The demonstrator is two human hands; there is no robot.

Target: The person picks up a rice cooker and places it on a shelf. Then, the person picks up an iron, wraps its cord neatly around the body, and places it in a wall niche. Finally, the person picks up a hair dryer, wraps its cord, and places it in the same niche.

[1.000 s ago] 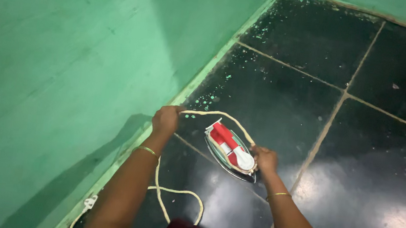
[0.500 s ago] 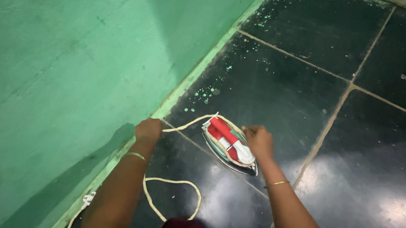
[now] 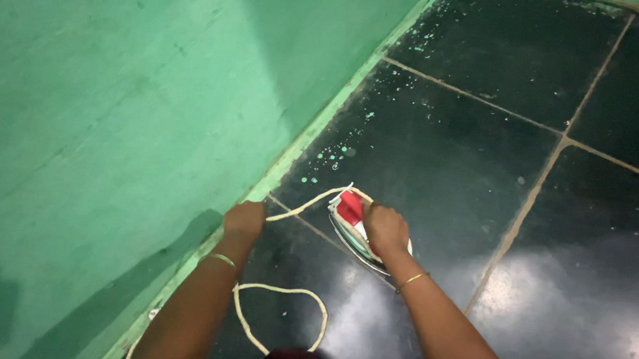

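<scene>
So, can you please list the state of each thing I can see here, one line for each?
Iron: flat on the floor, under the right hand.
Cord: slack, looped on the floor, one stretch pulled up to the left hand.
Left hand: closed on the cord, near the wall.
Right hand: resting on the iron.
Floor: dark glossy tiles, speckled with green paint near the wall.
</scene>
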